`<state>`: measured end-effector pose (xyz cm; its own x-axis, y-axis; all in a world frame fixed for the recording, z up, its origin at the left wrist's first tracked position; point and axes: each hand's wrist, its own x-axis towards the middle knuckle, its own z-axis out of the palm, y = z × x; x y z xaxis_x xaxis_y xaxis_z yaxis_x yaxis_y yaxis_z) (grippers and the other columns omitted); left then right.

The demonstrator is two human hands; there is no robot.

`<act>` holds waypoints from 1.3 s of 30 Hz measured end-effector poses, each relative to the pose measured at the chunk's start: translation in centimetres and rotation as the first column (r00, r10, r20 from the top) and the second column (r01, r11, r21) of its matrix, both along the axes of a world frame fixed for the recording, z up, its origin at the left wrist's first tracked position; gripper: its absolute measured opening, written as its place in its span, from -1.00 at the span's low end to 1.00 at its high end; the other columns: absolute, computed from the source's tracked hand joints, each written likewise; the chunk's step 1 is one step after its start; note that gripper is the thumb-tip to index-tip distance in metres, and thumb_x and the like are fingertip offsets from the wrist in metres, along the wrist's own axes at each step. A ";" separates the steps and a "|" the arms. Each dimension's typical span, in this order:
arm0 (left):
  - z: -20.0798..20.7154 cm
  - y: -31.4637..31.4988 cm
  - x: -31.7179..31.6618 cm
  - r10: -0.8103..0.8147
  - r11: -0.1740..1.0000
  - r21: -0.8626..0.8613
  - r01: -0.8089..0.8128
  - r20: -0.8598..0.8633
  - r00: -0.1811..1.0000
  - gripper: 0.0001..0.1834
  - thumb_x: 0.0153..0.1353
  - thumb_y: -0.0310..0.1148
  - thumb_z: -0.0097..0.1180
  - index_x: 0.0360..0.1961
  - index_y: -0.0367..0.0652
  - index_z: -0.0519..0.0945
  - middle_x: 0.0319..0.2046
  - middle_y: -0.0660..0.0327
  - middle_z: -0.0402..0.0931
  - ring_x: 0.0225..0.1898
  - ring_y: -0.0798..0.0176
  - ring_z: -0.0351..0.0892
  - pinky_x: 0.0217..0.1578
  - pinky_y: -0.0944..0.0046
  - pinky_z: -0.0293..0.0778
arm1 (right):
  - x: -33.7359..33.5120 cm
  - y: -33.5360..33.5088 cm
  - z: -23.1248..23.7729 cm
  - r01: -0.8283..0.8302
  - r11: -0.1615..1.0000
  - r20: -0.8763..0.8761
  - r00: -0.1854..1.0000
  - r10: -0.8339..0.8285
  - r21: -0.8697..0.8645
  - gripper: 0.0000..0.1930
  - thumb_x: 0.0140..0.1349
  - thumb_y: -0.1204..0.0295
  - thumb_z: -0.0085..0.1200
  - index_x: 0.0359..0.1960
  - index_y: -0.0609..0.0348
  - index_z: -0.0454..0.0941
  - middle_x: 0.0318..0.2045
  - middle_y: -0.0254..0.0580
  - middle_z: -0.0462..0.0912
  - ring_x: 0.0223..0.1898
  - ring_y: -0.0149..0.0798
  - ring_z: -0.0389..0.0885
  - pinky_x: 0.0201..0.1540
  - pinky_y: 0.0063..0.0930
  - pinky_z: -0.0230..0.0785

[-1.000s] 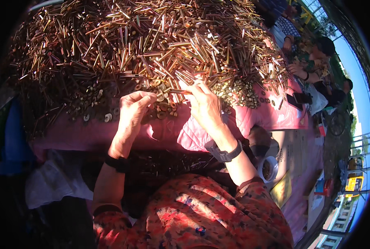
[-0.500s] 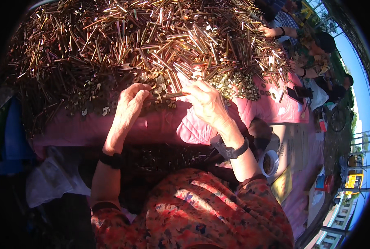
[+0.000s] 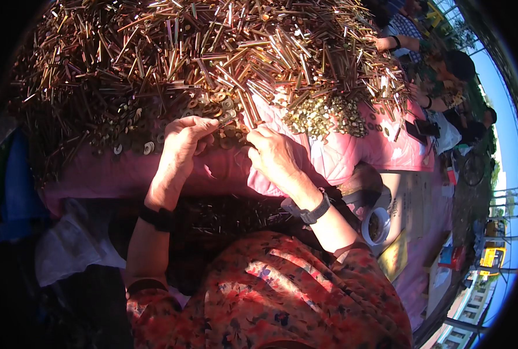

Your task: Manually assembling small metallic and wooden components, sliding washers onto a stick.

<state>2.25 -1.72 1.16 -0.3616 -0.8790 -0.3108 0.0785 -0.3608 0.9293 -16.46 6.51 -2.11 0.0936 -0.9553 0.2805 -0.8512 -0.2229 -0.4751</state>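
My left hand (image 3: pixel 183 142) is closed in a pinch, and a short metal rod (image 3: pixel 227 121) sticks out past its thumb and forefinger to the right. My right hand (image 3: pixel 275 158) is a little apart from it, fingers curled in. Its fingertips are at the lower ends of some loose metal rods (image 3: pixel 248 109) lying at the pile's edge; what they hold, if anything, is hidden. Flat washers (image 3: pixel 227 104) lie just beyond my left fingertips. To the right of them is a heap of small shiny nuts (image 3: pixel 326 116).
A large pile of metal rods (image 3: pixel 154 52) covers the far side of the pink quilted cloth (image 3: pixel 119 174). At right are a dark phone-like object (image 3: pixel 416 131), a white bowl (image 3: pixel 377 225) and another person's hand (image 3: pixel 384 42). A whitish plastic bag (image 3: pixel 76 247) hangs at left.
My hands held a rod level between them; now they are apart. My right hand has moved down and left, away from the rod, while my left hand keeps its pinch.
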 end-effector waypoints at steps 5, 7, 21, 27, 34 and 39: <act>-0.7 -0.1 0.0 0.073 0.997 -0.036 -0.075 -0.059 0.996 -0.91 -0.01 -0.47 0.16 -0.60 -0.16 0.52 -0.60 0.35 0.44 -0.66 0.58 0.23 -0.66 0.55 0.03 | 1.2 -0.3 -1.2 0.088 0.993 -0.117 0.988 -0.096 -0.077 -0.76 -0.07 0.57 0.04 -0.28 0.28 0.46 -0.29 0.08 0.51 -0.17 0.07 0.48 -0.17 -0.14 0.41; -0.6 0.0 -0.1 0.067 0.997 -0.035 -0.070 -0.058 0.996 -0.92 -0.01 -0.48 0.14 -0.59 -0.16 0.52 -0.61 0.36 0.41 -0.66 0.57 0.22 -0.66 0.55 0.01 | 1.2 -0.3 -1.0 0.132 0.991 -0.136 0.981 -0.135 -0.036 -0.75 -0.05 0.56 0.03 -0.26 0.28 0.46 -0.27 0.09 0.51 -0.18 0.06 0.50 -0.17 -0.14 0.41; -0.7 0.3 -0.5 -0.046 0.993 0.095 0.065 -0.194 0.980 -0.87 -0.06 -0.52 0.10 -0.67 -0.14 0.45 -0.67 0.35 0.40 -0.66 0.52 0.21 -0.61 0.50 0.07 | 0.8 0.6 3.8 0.093 0.995 0.699 0.710 -0.086 0.028 -0.86 0.18 0.54 0.08 -0.22 0.22 0.56 -0.35 -0.25 0.63 -0.32 -0.46 0.57 -0.25 -0.58 0.40; -0.6 0.3 -0.6 -0.095 0.989 0.093 0.112 -0.175 0.980 -0.88 -0.04 -0.53 0.09 -0.66 -0.14 0.48 -0.65 0.33 0.46 -0.64 0.52 0.26 -0.59 0.53 0.13 | 0.9 0.2 3.4 0.109 0.994 0.693 0.718 -0.067 -0.017 -0.87 0.18 0.53 0.09 -0.23 0.24 0.56 -0.35 -0.24 0.64 -0.35 -0.43 0.58 -0.29 -0.56 0.41; -0.3 0.5 -0.7 -0.091 0.994 -0.072 0.079 -0.176 0.980 -0.85 -0.05 -0.62 0.12 -0.67 -0.17 0.48 -0.68 0.35 0.43 -0.68 0.56 0.22 -0.64 0.53 0.06 | -0.2 0.0 2.7 0.035 0.981 0.648 0.746 -0.152 0.189 -0.76 0.25 0.29 0.11 -0.23 0.24 0.57 -0.45 -0.32 0.62 -0.48 -0.52 0.56 -0.40 -0.66 0.41; -0.1 0.6 -0.5 -0.102 0.994 -0.056 0.095 -0.126 0.987 -0.91 -0.06 -0.60 0.15 -0.63 -0.22 0.54 -0.68 0.32 0.44 -0.66 0.54 0.29 -0.59 0.53 0.19 | 0.6 -0.3 2.9 0.024 0.972 0.679 0.711 -0.181 0.234 -0.72 0.26 0.24 0.09 -0.30 0.27 0.52 -0.53 -0.27 0.59 -0.48 -0.42 0.56 -0.41 -0.52 0.39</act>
<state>1.72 -1.14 1.07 -0.4813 -0.8503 -0.2131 0.1647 -0.3265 0.9307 -15.91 6.20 0.81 -0.1530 -0.9876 0.0353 -0.2768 0.0086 -0.9609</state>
